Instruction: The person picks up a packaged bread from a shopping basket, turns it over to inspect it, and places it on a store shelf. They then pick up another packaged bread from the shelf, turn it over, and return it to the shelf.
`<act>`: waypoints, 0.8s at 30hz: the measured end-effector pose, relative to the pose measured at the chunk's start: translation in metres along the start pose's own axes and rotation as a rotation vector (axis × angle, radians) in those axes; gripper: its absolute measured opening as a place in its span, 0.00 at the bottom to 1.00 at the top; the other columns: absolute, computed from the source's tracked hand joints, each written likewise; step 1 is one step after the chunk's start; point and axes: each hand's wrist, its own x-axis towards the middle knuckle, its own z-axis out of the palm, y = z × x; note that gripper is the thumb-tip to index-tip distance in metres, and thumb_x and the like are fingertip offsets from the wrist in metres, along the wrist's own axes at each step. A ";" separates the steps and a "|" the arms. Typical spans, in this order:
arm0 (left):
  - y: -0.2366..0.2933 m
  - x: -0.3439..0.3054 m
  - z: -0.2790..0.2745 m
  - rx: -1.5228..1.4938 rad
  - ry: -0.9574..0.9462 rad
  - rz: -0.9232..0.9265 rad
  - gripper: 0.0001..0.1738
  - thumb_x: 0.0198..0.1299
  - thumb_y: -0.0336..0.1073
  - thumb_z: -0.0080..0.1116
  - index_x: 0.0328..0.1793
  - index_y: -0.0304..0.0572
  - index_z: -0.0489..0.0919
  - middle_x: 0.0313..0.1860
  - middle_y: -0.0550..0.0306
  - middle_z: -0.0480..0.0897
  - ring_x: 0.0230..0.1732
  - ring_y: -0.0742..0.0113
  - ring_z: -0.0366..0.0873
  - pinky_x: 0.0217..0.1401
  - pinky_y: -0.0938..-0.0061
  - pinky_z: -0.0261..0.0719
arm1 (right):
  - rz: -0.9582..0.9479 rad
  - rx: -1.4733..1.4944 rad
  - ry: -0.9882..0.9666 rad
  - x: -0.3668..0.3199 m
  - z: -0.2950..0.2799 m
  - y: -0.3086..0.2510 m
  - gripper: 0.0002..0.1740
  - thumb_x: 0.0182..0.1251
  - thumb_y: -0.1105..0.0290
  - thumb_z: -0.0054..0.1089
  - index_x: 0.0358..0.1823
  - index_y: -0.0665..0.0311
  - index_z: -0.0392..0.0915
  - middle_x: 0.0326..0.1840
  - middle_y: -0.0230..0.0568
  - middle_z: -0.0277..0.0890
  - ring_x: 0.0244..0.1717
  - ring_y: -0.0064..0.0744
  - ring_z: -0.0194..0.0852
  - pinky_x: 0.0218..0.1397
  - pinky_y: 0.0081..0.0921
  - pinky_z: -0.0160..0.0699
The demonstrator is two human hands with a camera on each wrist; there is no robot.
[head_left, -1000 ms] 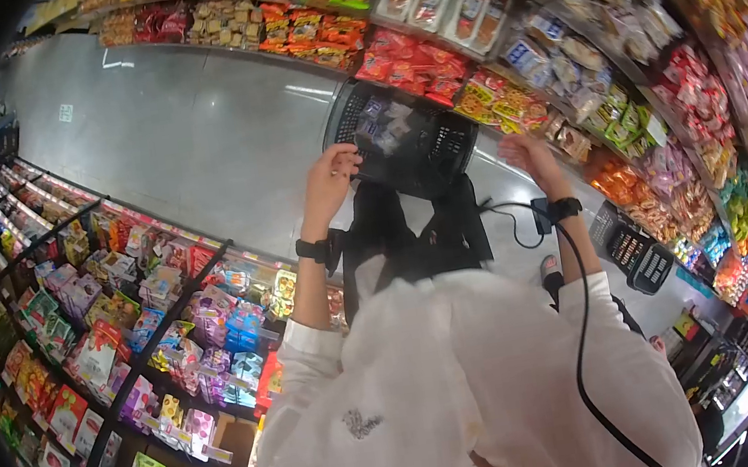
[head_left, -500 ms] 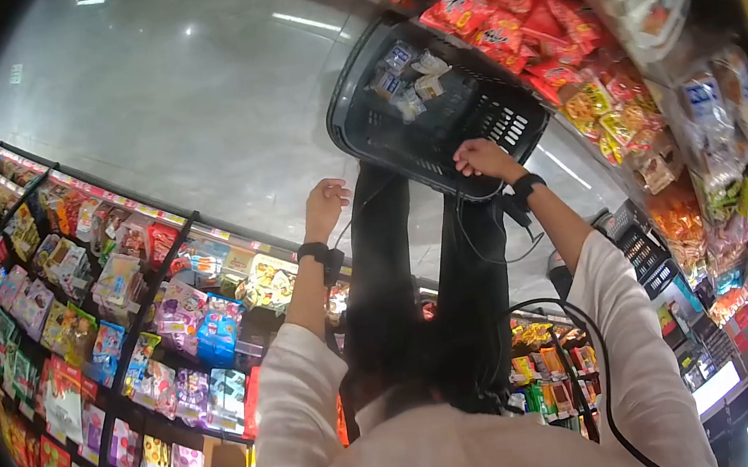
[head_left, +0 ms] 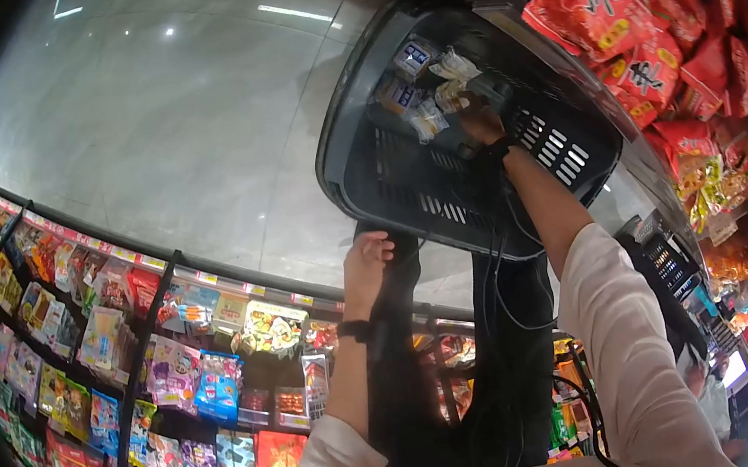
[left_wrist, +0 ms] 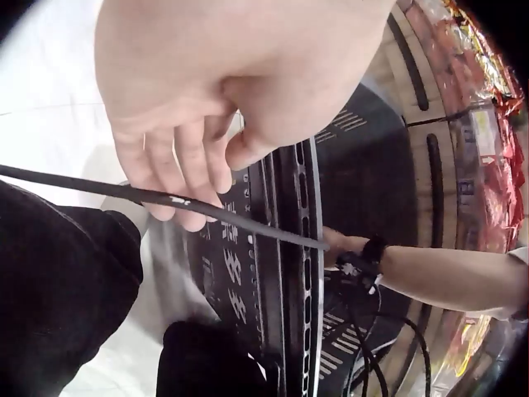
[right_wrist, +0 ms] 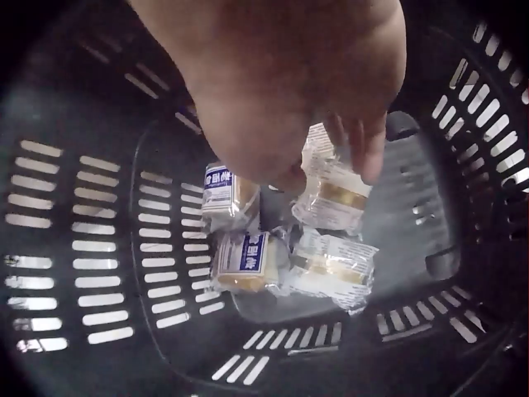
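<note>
My right hand (head_left: 481,121) reaches down into a black shopping basket (head_left: 331,149). In the right wrist view its thumb and fingers pinch a clear-wrapped snack packet (right_wrist: 332,203) with a gold band, low in the basket. Beside it lie another gold-banded packet (right_wrist: 335,271) and two packets with blue-and-white labels, one nearer the hand (right_wrist: 221,194) and one below (right_wrist: 246,263). My left hand (head_left: 368,271) holds nothing and hangs with loosely bent fingers by the basket's near side. The left wrist view shows this hand (left_wrist: 223,83) outside the rim.
Red snack bags (head_left: 642,33) fill a display right of the basket. Shelves of packaged sweets (head_left: 173,367) run along the left. A black cable (left_wrist: 165,197) crosses near the left hand; cables also hang from the right wrist. Another basket (head_left: 665,259) stands behind on the right.
The right hand has moved from beside the shelf, over the basket and down to the packets inside. The view has come closer to the basket. The left hand stays by its near side.
</note>
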 end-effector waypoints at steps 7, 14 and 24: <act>0.003 -0.001 -0.004 -0.019 0.017 0.001 0.13 0.79 0.27 0.46 0.59 0.37 0.82 0.45 0.55 0.88 0.42 0.71 0.83 0.46 0.76 0.80 | 0.066 0.063 -0.127 0.032 0.013 0.014 0.32 0.69 0.53 0.61 0.72 0.59 0.76 0.77 0.64 0.69 0.76 0.68 0.68 0.80 0.58 0.66; 0.027 -0.025 -0.033 0.026 0.043 0.085 0.14 0.79 0.31 0.46 0.60 0.39 0.82 0.46 0.56 0.88 0.43 0.72 0.84 0.47 0.76 0.80 | -0.005 0.062 -0.086 -0.003 -0.004 -0.037 0.29 0.64 0.61 0.62 0.66 0.66 0.80 0.75 0.59 0.73 0.77 0.59 0.69 0.83 0.48 0.64; 0.140 -0.130 -0.023 -0.013 0.002 0.267 0.16 0.79 0.36 0.48 0.62 0.37 0.83 0.48 0.54 0.90 0.43 0.70 0.84 0.48 0.75 0.80 | -0.452 0.259 -0.084 -0.216 -0.313 -0.264 0.20 0.68 0.78 0.60 0.61 0.71 0.79 0.68 0.50 0.74 0.67 0.56 0.77 0.72 0.41 0.78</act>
